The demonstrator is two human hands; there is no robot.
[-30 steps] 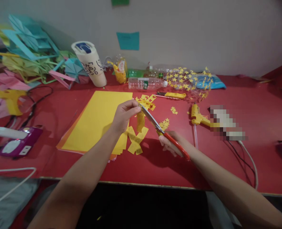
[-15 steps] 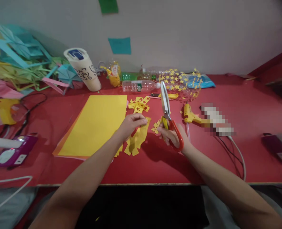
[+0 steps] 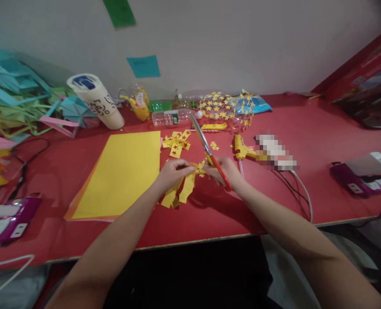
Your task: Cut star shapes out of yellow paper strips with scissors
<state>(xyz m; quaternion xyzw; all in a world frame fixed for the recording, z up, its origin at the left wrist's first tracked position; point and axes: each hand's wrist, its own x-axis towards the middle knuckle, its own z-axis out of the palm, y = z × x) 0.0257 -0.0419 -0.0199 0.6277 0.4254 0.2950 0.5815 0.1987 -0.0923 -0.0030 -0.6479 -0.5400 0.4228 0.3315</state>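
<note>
White tumbler (image 3: 100, 105), blue note (image 3: 144, 66) on wall (image 3: 242, 47)

Yellow paper (image 3: 122, 171) on red table (image 3: 309, 124)

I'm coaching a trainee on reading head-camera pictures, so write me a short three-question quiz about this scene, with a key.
1. Multiple choice: what shape are the loose yellow cutouts just right of the scissors? A) hearts B) stars C) circles
2. True or false: the white tumbler is left of the white-capped clear bottle.
3. Fill in: the person's left hand holds a yellow paper strip, while the scissors are in the ____ hand.
Key: 1 B, stars; 2 true; 3 right hand.
</note>
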